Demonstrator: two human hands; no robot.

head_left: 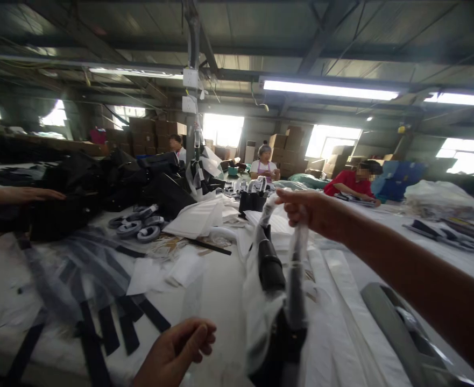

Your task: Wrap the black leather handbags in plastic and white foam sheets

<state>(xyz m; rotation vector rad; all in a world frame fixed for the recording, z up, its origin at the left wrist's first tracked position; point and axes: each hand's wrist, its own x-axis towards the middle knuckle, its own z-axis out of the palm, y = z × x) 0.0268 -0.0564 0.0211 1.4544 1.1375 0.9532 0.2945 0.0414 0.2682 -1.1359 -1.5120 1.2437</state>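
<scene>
My right hand (307, 212) is raised and closed around the wrapped handle of a black handbag (283, 341). White and clear wrapping covers the handle's two sides, and the bag hangs below, blurred by motion. Low in the middle, my left hand (178, 349) is over the white table (220, 301), its fingers curled in and nothing visible in them. White paper sheets (186, 269) lie just beyond it. To its left are several black straps (107, 328), partly in clear plastic.
Another person's hand (22, 194) reaches in at far left over piled black bags (79, 183). Rolled grey straps (138, 223) and white sheets (200, 215) lie mid-table. A grey object (398, 322) is at right. Several people work behind; a post (192, 48) rises from the table.
</scene>
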